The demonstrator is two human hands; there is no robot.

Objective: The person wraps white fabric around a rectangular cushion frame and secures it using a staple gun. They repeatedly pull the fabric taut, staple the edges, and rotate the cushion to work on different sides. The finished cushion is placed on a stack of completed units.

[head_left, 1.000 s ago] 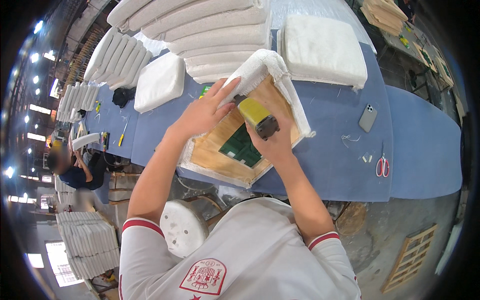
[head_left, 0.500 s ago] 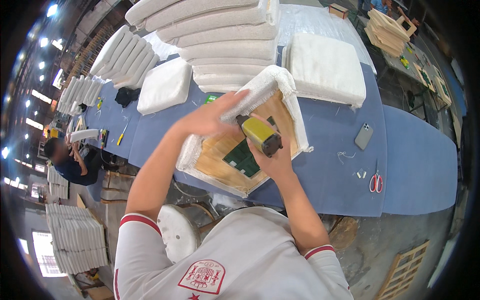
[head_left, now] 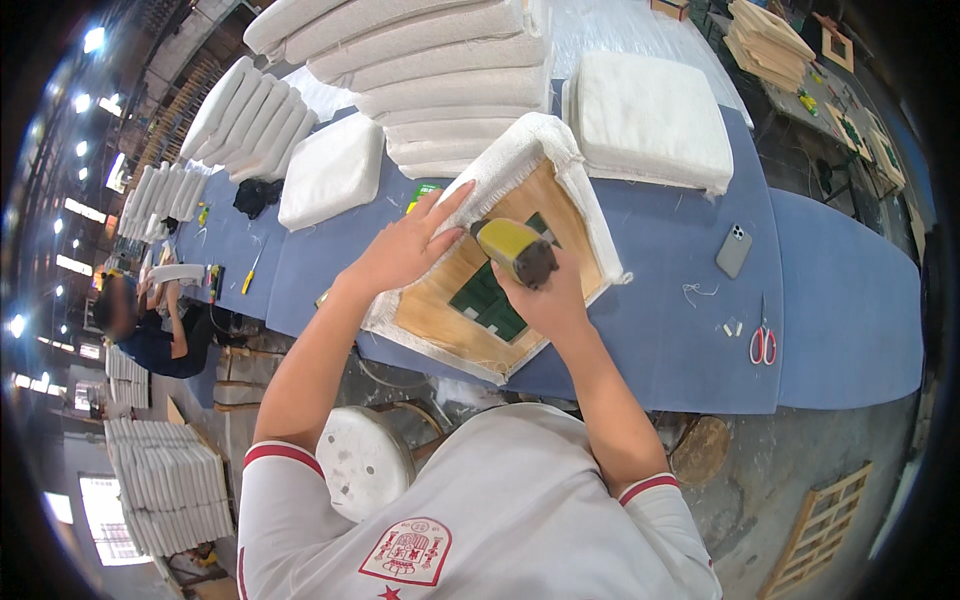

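My right hand point(head_left: 556, 300) is wrapped round a yellow-and-black staple gun point(head_left: 512, 248). The gun's nose points left, at the inner edge of the white fabric on an upturned seat cushion point(head_left: 425, 312). A wooden board with green webbing point(head_left: 488, 300) in its opening shows on the cushion's underside. White cover fabric point(head_left: 528, 140) is folded over the board's rim. On the left rim of that fabric, my left hand point(head_left: 400, 250) lies with its fingers stretched out and apart, near the gun's nose.
Stacked white cushions point(head_left: 440, 75) rise behind the work, with a cushion pile point(head_left: 650, 120) at right. On the blue table lie a phone point(head_left: 734, 251), red-handled scissors point(head_left: 763, 343) and a yellow screwdriver point(head_left: 250, 272). A co-worker point(head_left: 160, 325) sits at far left. A white stool point(head_left: 362, 462) stands below.
My left hand has come down from a blurred, raised position onto the fabric rim. The staple gun stays in my right hand, and the view has shifted slightly.
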